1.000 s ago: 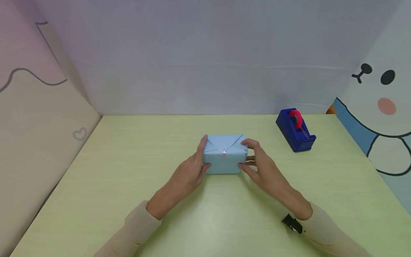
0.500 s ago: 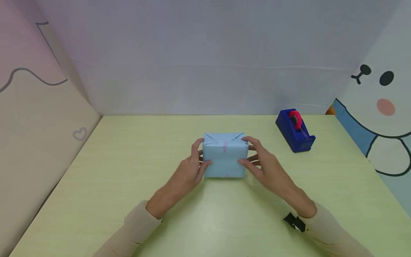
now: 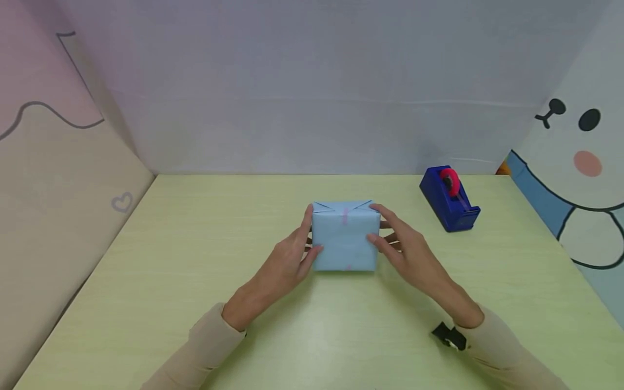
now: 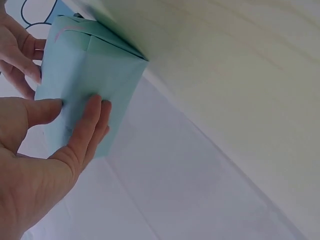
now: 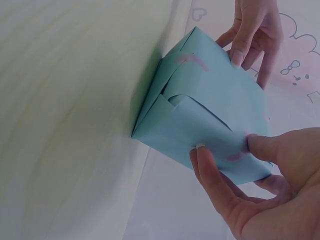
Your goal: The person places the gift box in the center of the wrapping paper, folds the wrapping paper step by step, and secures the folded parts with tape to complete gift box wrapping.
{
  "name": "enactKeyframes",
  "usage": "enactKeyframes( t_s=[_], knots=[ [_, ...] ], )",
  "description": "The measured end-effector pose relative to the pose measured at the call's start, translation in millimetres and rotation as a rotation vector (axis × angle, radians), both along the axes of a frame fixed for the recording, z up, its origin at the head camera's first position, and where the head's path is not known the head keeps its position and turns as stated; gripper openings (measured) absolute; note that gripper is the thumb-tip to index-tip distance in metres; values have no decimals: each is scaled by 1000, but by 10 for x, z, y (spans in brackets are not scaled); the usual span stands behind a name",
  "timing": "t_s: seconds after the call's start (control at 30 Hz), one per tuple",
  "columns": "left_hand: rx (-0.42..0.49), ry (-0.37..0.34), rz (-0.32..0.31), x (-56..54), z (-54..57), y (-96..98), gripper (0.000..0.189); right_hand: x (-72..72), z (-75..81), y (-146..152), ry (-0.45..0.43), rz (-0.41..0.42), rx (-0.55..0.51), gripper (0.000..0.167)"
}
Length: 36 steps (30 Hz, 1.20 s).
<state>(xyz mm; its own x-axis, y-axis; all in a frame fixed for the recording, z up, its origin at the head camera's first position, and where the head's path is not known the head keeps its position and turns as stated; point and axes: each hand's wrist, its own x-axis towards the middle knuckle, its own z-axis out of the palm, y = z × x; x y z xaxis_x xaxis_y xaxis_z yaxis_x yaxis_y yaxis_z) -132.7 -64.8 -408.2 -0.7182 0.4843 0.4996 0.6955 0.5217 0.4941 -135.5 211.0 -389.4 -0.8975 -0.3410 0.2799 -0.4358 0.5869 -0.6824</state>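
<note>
A box wrapped in light blue paper point(image 3: 346, 244) stands at the middle of the table, its broad face toward me and folded flaps along the top. Pink tape point(image 3: 345, 216) crosses its upper front edge. My left hand point(image 3: 287, 262) grips its left side, thumb on the front face and fingers on the side. On the opposite side my right hand point(image 3: 414, 257) holds it, index finger at the top corner and thumb on the front. In the right wrist view, a paper flap point(image 5: 200, 112) lifts slightly near another strip of pink tape point(image 5: 237, 156).
A blue tape dispenser point(image 3: 446, 203) with a red-cored roll stands at the back right of the pale wooden table point(image 3: 219, 216). A black strap piece point(image 3: 449, 336) shows beside the right sleeve. Fabric walls with cartoon prints enclose the back and sides.
The box has tipped so that more of its front face and less of its flapped side shows, and it has shifted slightly right. Both hands have stayed on its sides.
</note>
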Motion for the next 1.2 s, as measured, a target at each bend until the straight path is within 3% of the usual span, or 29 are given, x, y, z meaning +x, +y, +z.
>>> enactKeyframes(
  t_s=[0.4, 0.63, 0.77, 1.2],
  knots=[
    [29, 23, 26, -4, -20, 21, 72, -27, -4, -17, 7, -69, -12, 60],
    [12, 84, 75, -13, -52, 45, 63, -7, -8, -33, -58, -113, -84, 48],
    [4, 97, 76, -13, -59, 47, 59, -9, -20, -42, -47, -127, -88, 41],
    [-84, 15, 19, -5, -74, 38, 60, -25, -80, -48, -14, -142, -94, 34]
  ],
)
